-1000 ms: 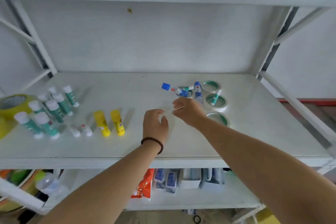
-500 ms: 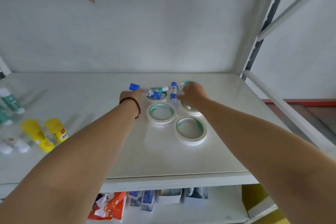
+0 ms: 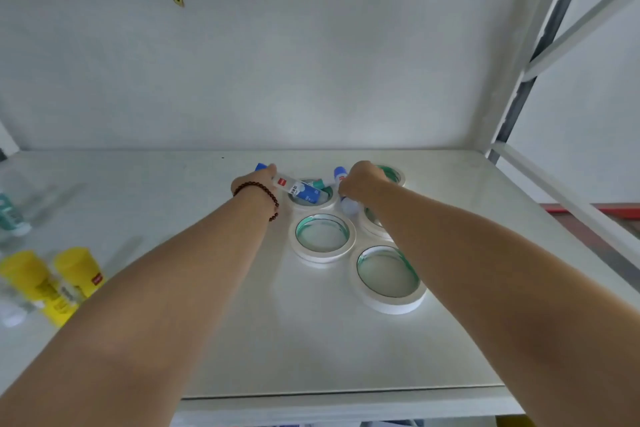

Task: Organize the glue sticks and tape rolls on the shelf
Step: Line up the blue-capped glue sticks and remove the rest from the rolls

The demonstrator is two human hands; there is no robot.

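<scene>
Several white tape rolls with green cores lie flat on the white shelf [image 3: 242, 340]: one in the middle [image 3: 323, 236], one nearer me [image 3: 388, 279], others at the back. A blue-capped glue stick [image 3: 301, 189] lies tilted across a back roll [image 3: 311, 203]; my left hand [image 3: 254, 182] is closed on its blue-cap end. My right hand [image 3: 362, 180] grips a second blue-capped glue stick [image 3: 343, 191] beside it. Two yellow glue sticks [image 3: 52, 282] stand at the left edge.
Blurred green and white glue sticks [image 3: 10, 215] stand at the far left. The white back wall [image 3: 311, 62] closes off the shelf, and a slanted frame post [image 3: 540, 45] rises at the right. A beaded bracelet circles my left wrist.
The view has moved closer to the tape rolls. My left hand has closed on the cap end of the tilted glue stick, and my right hand has closed on the second stick.
</scene>
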